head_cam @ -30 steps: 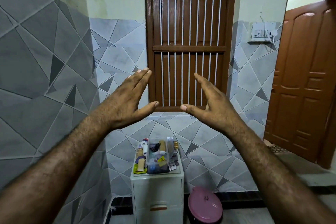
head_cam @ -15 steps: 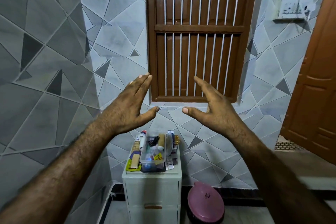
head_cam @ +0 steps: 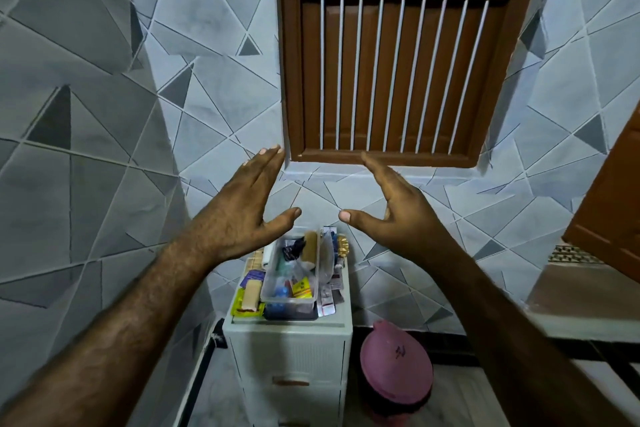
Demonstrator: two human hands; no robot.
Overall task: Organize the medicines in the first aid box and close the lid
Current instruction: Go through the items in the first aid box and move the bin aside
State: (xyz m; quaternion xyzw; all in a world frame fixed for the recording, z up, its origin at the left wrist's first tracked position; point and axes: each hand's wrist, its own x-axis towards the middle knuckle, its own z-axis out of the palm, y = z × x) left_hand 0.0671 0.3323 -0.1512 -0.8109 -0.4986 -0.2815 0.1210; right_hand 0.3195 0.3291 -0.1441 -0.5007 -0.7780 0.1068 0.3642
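A clear plastic first aid box (head_cam: 268, 294) stands open on top of a white drawer cabinet (head_cam: 287, 357), filled with mixed medicines. A yellow packet (head_cam: 246, 298) and other packs lie to its left, and tablet strips (head_cam: 329, 298) lie to its right. A clear lid (head_cam: 326, 258) leans upright along the box's right side. My left hand (head_cam: 242, 211) and my right hand (head_cam: 398, 215) are stretched out in the air above and in front of the box, palms facing each other, fingers apart, holding nothing.
The cabinet stands in a corner of grey tiled walls (head_cam: 86, 149). A brown barred window (head_cam: 391, 52) is above it. A pink lidded bin (head_cam: 394, 374) sits on the floor to its right. A brown door (head_cam: 616, 211) is at the right edge.
The view has tilted down and come closer to the cabinet, so the box looks larger. Both hands keep the same open pose, nothing taken hold of.
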